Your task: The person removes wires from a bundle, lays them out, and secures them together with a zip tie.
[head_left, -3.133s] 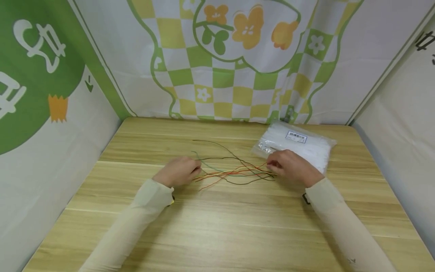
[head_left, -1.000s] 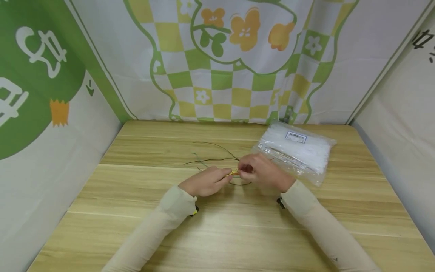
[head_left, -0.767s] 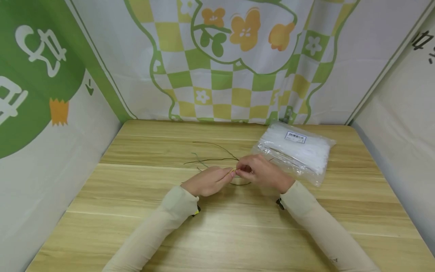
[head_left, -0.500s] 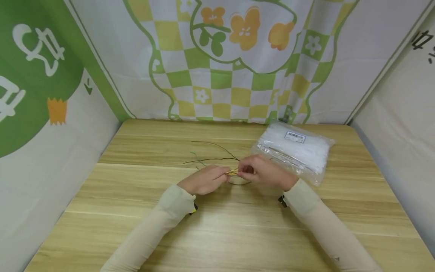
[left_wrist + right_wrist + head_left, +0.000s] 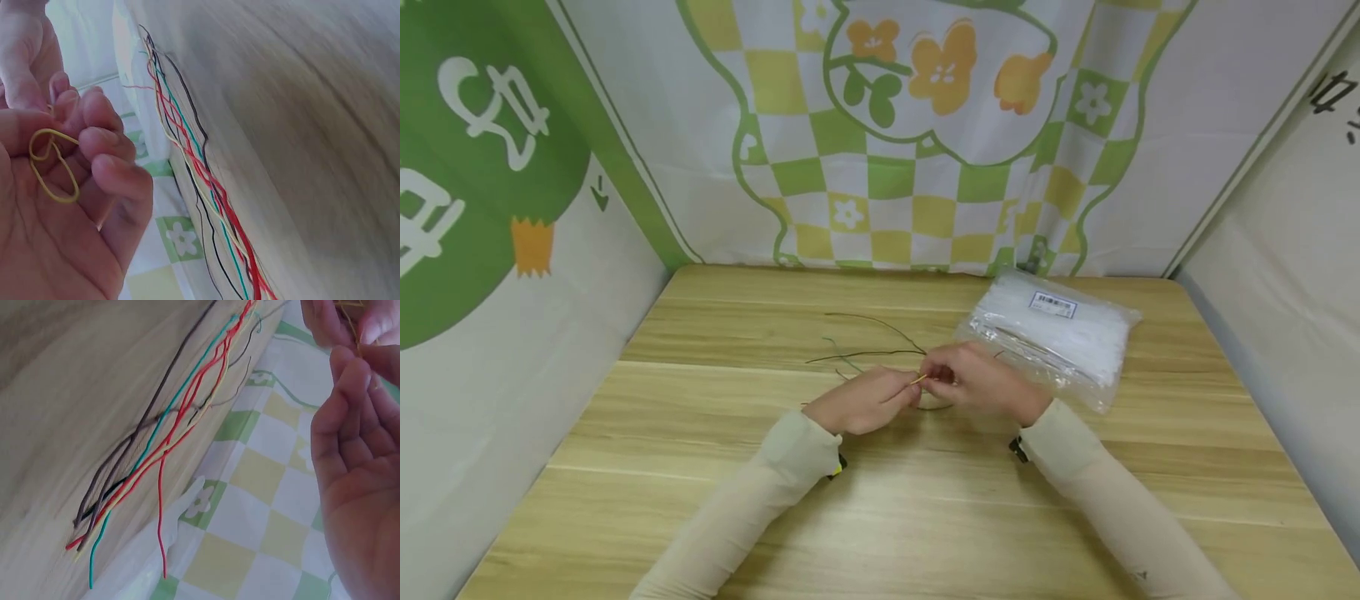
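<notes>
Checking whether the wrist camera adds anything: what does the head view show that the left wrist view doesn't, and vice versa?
Head view only: the barcode label on the plastic bag and the orange flowers printed on the curtain.
Left wrist view only: the yellow wire looping across the inside of the left hand, and red wires crossing one another.
Both: that hand and the right hand close together at the yellow wire, dark wires, a teal wire, the table and part of the curtain.

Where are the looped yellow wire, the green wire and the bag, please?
Looped yellow wire (image 5: pixel 62 200): left wrist view, loop's lower curve.
Green wire (image 5: pixel 92 565): right wrist view, near one end.
Bag (image 5: pixel 1056 335): head view, its middle.
</notes>
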{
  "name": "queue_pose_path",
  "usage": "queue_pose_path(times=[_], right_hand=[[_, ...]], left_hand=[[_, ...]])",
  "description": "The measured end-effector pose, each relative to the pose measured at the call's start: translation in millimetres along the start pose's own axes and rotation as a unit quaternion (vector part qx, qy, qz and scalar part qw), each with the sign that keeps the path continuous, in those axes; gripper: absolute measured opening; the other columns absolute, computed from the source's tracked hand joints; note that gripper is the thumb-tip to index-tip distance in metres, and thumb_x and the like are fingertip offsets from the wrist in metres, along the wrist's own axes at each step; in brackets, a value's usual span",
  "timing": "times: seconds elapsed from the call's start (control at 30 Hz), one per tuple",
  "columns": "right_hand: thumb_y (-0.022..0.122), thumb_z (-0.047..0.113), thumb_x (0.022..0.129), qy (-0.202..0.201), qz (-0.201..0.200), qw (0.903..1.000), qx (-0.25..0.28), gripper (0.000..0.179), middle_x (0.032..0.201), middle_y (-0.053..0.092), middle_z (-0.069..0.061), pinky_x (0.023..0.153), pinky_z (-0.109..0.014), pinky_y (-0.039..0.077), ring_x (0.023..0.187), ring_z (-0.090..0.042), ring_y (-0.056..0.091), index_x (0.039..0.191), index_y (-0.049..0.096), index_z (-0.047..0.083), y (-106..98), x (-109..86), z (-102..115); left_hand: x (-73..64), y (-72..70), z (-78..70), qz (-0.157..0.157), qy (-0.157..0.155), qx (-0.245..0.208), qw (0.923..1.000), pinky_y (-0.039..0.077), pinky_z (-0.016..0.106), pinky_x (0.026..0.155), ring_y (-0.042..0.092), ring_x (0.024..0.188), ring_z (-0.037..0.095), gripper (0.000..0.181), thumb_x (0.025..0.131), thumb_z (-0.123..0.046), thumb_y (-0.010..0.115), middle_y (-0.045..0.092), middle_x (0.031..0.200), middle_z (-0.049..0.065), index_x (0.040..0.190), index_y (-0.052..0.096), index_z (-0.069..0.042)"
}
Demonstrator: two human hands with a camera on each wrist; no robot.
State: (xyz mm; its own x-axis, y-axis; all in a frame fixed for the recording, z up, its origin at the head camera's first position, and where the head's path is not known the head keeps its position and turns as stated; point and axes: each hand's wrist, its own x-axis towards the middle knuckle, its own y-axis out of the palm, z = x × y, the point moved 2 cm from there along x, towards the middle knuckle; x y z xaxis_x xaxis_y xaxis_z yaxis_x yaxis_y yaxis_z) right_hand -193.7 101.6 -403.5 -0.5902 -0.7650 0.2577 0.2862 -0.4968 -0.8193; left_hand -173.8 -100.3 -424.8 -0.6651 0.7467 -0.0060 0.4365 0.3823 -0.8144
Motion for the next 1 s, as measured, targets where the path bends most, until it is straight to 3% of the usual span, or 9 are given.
queue_pose_path(times=[0.13, 0.23, 0.4, 0.53, 0.73, 1.0], right_hand=[[0.074, 0.011, 0.099, 0.005, 0.01, 0.9999, -0.002, 0.007, 0.081, 0.072, 0.005, 0.064, -0.019, 0.052, 0.07, 0.001, 0.057, 0.092, 0.076, 0.01, 1, 0.0, 1], [0.074, 0.01, 0.099, 0.013, 0.029, 0.9995, 0.008, 0.008, 0.08, 0.07, 0.004, 0.062, -0.019, 0.05, 0.069, 0.001, 0.055, 0.092, 0.075, 0.008, -2, -3.0, 0], [0.072, 0.004, 0.098, 0.024, 0.045, 0.9977, 0.044, 0.007, 0.08, 0.07, 0.002, 0.064, -0.021, 0.053, 0.072, 0.0, 0.057, 0.091, 0.074, 0.004, -8, -12.4, -5], [0.071, 0.004, 0.097, 0.044, 0.044, 0.9965, 0.056, 0.006, 0.081, 0.069, 0.003, 0.065, -0.022, 0.054, 0.072, -0.001, 0.058, 0.093, 0.074, 0.005, -9, -17.6, -13], [0.071, 0.012, 0.099, 0.055, 0.038, 0.9971, 0.038, 0.008, 0.077, 0.067, 0.007, 0.061, -0.022, 0.051, 0.067, 0.0, 0.056, 0.091, 0.073, 0.012, -5, -14.3, -15], [0.072, 0.021, 0.102, 0.056, 0.052, 0.9964, 0.036, 0.012, 0.084, 0.073, 0.007, 0.066, -0.021, 0.052, 0.073, 0.0, 0.058, 0.093, 0.076, 0.013, 5, -5.0, -5]], left_hand=[[-3.3, -1.9, 4.1, -0.002, -0.035, -0.028, 0.999, 0.054, 0.035, 0.086, 0.062, 0.085, 0.013, 0.046, 0.118, -0.029, 0.028, 0.071, 0.096, 0.007, 0.115, 0.068, -0.007], [-6.6, -6.7, 7.0, 0.003, -0.043, -0.037, 0.9984, 0.053, 0.035, 0.086, 0.06, 0.081, 0.012, 0.046, 0.119, -0.028, 0.027, 0.069, 0.09, 0.007, 0.11, 0.067, -0.008], [-11.2, -13.7, 10.1, 0.02, -0.01, -0.011, 0.9997, 0.051, 0.033, 0.083, 0.056, 0.077, 0.01, 0.043, 0.118, -0.019, 0.027, 0.067, 0.088, 0.01, 0.105, 0.065, -0.004], [-15.7, -15.7, 13.7, 0.008, -0.003, 0.001, 1.0, 0.049, 0.027, 0.076, 0.05, 0.072, 0.005, 0.037, 0.117, -0.014, 0.035, 0.066, 0.085, 0.01, 0.103, 0.068, -0.003], [-11.6, -11.5, 9.0, -0.006, 0.014, -0.003, 0.9999, 0.04, 0.02, 0.062, 0.044, 0.063, 0.002, 0.02, 0.11, -0.015, 0.057, 0.058, 0.074, -0.001, 0.101, 0.07, -0.004], [-4.0, -6.1, 1.6, -0.032, 0.051, 0.035, 0.9976, 0.04, 0.02, 0.063, 0.042, 0.061, 0.001, 0.021, 0.108, -0.012, 0.061, 0.051, 0.068, -0.008, 0.09, 0.071, -0.007]])
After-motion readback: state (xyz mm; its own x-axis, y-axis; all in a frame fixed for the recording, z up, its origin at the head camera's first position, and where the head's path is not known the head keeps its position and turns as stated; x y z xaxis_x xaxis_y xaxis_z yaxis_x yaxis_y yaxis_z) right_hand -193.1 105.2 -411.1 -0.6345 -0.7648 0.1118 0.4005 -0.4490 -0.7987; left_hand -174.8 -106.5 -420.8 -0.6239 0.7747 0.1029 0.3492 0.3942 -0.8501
